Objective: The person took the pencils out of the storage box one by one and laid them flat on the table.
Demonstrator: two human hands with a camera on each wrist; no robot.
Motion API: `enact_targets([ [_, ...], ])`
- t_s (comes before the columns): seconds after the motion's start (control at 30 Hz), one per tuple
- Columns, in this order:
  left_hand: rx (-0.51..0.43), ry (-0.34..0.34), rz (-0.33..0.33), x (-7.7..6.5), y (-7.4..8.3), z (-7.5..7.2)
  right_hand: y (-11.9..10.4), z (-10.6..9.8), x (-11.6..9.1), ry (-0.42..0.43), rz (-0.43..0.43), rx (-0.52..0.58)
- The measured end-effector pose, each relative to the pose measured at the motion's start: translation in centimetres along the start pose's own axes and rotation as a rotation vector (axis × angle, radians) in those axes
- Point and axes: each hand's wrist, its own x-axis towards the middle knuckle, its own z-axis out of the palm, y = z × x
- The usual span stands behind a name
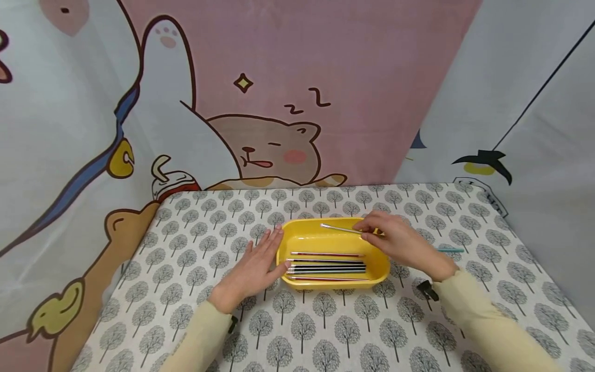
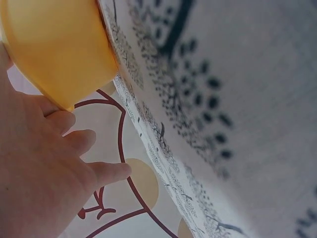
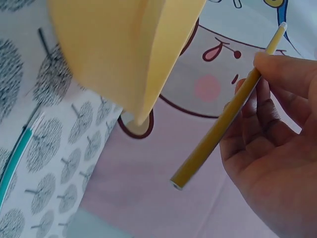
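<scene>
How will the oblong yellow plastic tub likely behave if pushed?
The tub looks thin-walled, so probably light for its size. Standing low and broad, it seems likelier to slide than tip. The slim striped black and red pencils lying loose inside might roll.

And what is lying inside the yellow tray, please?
In the yellow tray, dark pencils and reddish pencils lie lengthwise. The right hand, pinching another pencil, covers the far right corner, so anything there cannot be seen.
</scene>
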Motion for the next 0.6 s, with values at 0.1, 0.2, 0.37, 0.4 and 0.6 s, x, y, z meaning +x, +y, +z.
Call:
enact_targets([
  [0.1,-0.002,0.000,0.000,0.0,0.1,0.0,0.6,-0.5,-0.8,0.019,0.012,0.000],
  [0.2,-0.003,-0.004,0.000,-0.1,0.0,-0.2,0.9,-0.9,-1.5,0.034,0.029,0.005],
  [0.37,0.000,-0.003,-0.001,-0.3,-0.1,-0.2,1.6,-1.7,-2.6,0.045,0.074,-0.007],
  [0.4,0.002,-0.004,-0.002,-0.2,-0.1,-0.2,1.8,-1.9,-2.9,0.047,0.084,-0.011],
  [0.6,0.006,0.008,0.002,-0.1,0.0,0.1,3.7,-2.7,-4.7,0.097,0.078,-0.055],
])
